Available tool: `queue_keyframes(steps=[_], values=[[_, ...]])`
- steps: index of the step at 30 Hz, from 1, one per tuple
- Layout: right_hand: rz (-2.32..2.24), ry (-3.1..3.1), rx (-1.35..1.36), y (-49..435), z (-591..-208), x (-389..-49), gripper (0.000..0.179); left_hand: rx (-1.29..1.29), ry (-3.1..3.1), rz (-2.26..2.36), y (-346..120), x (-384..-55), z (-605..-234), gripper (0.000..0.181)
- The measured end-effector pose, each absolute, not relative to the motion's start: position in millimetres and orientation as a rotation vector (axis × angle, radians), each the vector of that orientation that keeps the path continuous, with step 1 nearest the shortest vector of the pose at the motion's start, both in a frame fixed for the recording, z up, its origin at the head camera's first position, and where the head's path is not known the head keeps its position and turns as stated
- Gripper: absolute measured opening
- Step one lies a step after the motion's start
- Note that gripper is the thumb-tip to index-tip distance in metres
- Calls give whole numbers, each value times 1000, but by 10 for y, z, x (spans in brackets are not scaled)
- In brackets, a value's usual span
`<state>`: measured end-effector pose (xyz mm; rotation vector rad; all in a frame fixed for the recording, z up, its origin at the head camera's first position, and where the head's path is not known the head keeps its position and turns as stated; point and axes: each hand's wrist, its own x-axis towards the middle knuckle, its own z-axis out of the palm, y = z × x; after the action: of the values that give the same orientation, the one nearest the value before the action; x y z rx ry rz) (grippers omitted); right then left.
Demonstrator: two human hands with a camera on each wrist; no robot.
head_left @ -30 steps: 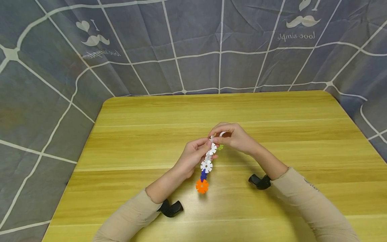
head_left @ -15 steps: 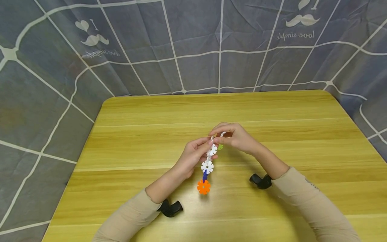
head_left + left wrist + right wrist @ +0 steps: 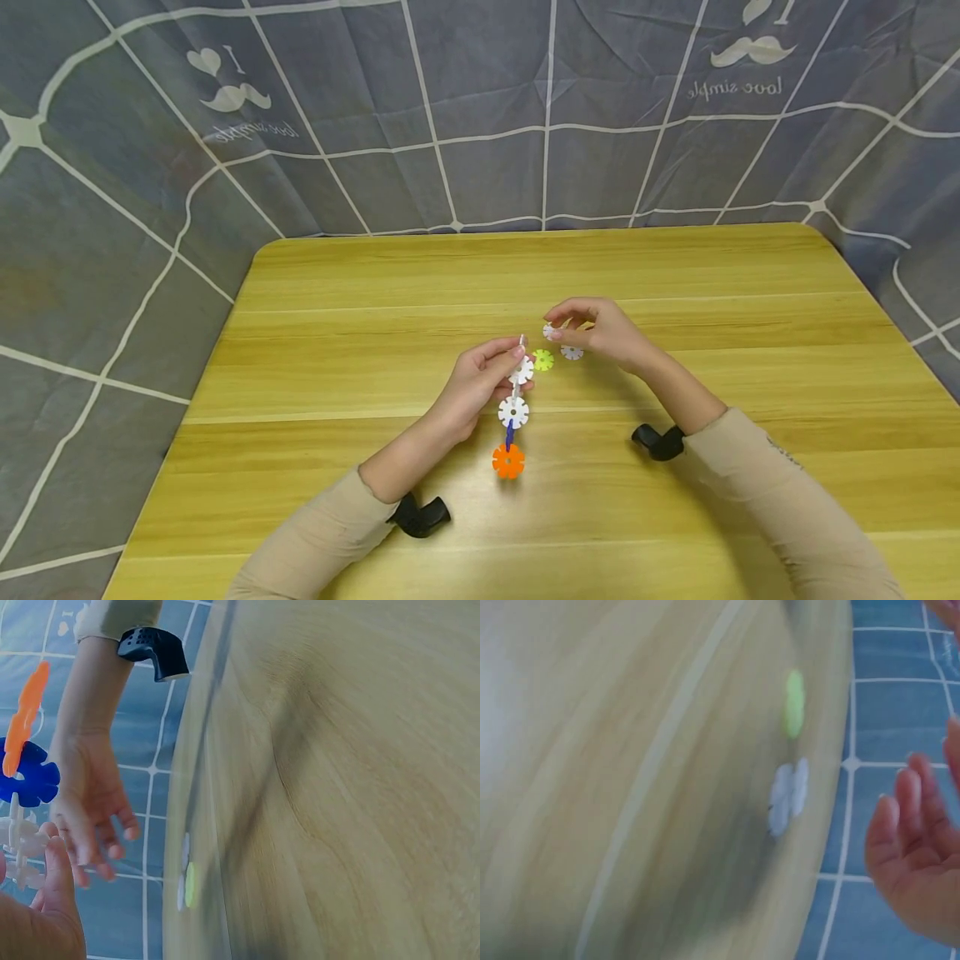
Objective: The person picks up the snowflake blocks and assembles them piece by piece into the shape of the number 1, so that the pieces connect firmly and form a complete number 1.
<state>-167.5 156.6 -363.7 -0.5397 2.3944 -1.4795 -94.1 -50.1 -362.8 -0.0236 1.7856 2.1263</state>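
My left hand (image 3: pixel 480 385) pinches a chain of notched plastic snowflake discs, held above the table. White discs (image 3: pixel 513 412) make up its upper part, then comes a blue disc (image 3: pixel 31 774), with an orange disc (image 3: pixel 508 461) at the near end. My right hand (image 3: pixel 603 335) hovers over the table, its fingers loosely bent and holding nothing, as the left wrist view shows. Below it lie two loose white discs, one white disc (image 3: pixel 572 352) partly under the hand and another white disc (image 3: pixel 550 331) by the fingertips. A yellow-green disc (image 3: pixel 543 359) lies between the hands.
The wooden table (image 3: pixel 360 333) reaches to a grey-blue curtain (image 3: pixel 487 108) with white lines at the back and sides. A black curved wrist mount (image 3: pixel 420 515) sits at the left wrist, and another black mount (image 3: pixel 658 442) at the right one.
My right hand has come away from the top of the chain and moved right, exposing the loose discs. My left hand keeps hold of the chain, nearly in place.
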Motion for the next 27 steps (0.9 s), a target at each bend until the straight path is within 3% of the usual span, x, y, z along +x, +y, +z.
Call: queue_keyframes(steps=[8,27], values=[[-1200,2492,-336,1650,-3839,-1742,30,-37,1814,2147,-507,-936,-3640,38],[-876,2671,-276,1676,-3965,-1780,33,-37,1819,2153,-503,-932,-3698,37]])
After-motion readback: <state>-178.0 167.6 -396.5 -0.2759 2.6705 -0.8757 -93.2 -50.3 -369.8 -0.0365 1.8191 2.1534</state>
